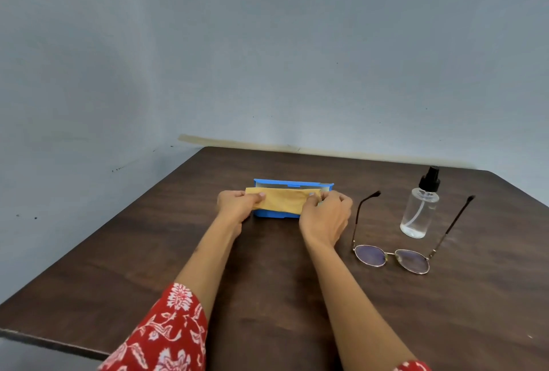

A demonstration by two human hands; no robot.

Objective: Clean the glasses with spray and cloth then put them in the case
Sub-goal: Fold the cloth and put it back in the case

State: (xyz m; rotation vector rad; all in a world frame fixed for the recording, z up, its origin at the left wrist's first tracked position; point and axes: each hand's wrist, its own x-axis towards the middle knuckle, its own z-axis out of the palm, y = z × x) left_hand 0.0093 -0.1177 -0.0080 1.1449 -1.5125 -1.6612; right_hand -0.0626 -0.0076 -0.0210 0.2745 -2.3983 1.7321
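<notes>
The yellow cloth (283, 199) is pinched at its ends by the left hand (237, 204) and the right hand (325, 216), stretched over the open blue case (292, 185). Fetching the cloth appears to be the step in hand; nothing else can be seen in the case. To the right of the case, the glasses (392, 259) lie unfolded on the surface (267, 281), with the spray bottle (419, 210) standing between their arms. Next, the bottle must be lifted and the lenses sprayed.
</notes>
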